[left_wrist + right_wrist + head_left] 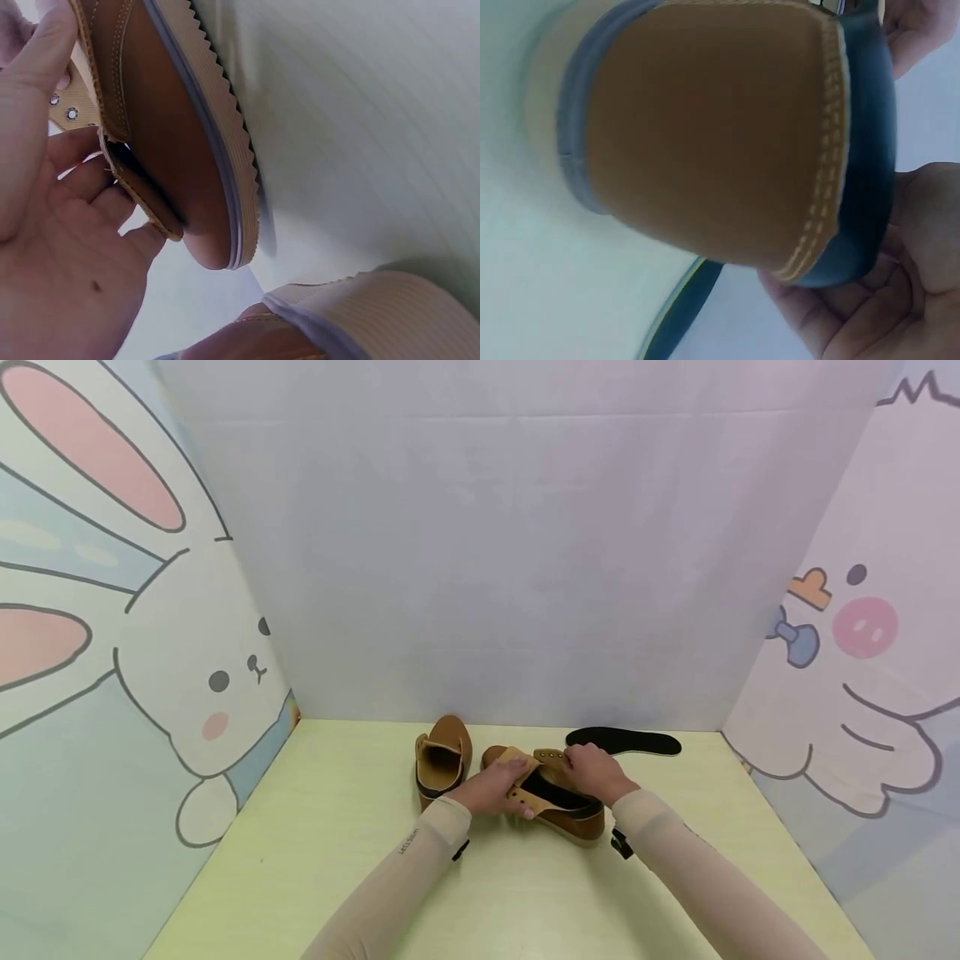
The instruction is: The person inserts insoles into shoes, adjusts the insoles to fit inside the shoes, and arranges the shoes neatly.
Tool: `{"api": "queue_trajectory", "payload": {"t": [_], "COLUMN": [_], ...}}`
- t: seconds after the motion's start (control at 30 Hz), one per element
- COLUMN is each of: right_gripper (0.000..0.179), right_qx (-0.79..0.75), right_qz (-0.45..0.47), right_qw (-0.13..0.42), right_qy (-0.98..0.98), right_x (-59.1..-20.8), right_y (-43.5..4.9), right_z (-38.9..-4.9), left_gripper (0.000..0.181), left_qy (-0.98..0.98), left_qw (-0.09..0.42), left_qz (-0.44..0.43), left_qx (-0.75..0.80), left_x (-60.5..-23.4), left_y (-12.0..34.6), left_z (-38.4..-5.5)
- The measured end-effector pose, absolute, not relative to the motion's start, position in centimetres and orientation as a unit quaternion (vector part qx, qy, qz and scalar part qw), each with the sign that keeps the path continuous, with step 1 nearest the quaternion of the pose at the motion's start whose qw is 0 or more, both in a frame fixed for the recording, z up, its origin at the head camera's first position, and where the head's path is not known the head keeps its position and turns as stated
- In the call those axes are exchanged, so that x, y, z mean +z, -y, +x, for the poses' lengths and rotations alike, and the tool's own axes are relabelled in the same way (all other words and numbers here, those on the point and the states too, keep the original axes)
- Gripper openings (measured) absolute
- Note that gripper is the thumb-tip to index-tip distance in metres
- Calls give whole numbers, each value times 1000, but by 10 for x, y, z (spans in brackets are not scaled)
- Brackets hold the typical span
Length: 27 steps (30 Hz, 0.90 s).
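Head view: left hand (491, 787) and right hand (597, 772) grip one shoe (572, 825), well inside the tabletop's side edges (227, 839).

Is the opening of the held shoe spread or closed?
Spread: in the head view, the eyelet flaps of the held shoe stand apart, dark interior showing between.

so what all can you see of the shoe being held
The shoe is brown and leather-looking, with a dark heel collar, tan eyelet flaps showing no laces, and a ridged pale sole. It lies sole toward the tabletop, toe pointing away and leftward, opening spread; the left hand and right hand grip its upper.
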State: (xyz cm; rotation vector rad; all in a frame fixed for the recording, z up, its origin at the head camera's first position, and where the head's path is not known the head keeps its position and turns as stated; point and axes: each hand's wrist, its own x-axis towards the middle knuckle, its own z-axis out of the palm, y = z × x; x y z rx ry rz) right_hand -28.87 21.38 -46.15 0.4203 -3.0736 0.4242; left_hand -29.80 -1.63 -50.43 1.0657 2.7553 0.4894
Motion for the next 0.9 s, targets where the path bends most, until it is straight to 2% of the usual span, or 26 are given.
{"api": "queue_trajectory", "payload": {"t": [0.07,0.17,0.27,0.33,0.5,0.7,0.9], "right_gripper": [25,28,30,30,31,35,37], "right_qx": [140,150,162,169,182,202,217], "right_qz": [146,151,153,151,149,151,151], "right_qw": [15,15,8,1,-4,-21,-26], "right_qy": [979,977,975,974,972,967,964], "right_x": [-464,-466,-466,-466,-467,-468,-466], "right_y": [-216,-219,-221,-223,-226,-228,-230], "right_z": [-291,-294,-296,-296,-298,-298,-298], "left_gripper": [96,101,114,125,138,137,133], "left_qy": [-920,-923,-930,-935,-942,-935,-905], "left_qw": [46,-30,-89,-102,-60,-20,8], "left_qz": [361,366,341,316,256,234,259], "left_qx": [146,112,109,128,210,267,338], "left_x": [-505,-508,-509,-510,-509,-513,-510], "left_y": [18,20,21,21,20,21,20], "left_z": [-296,-292,-287,-284,-279,-274,-270]}}
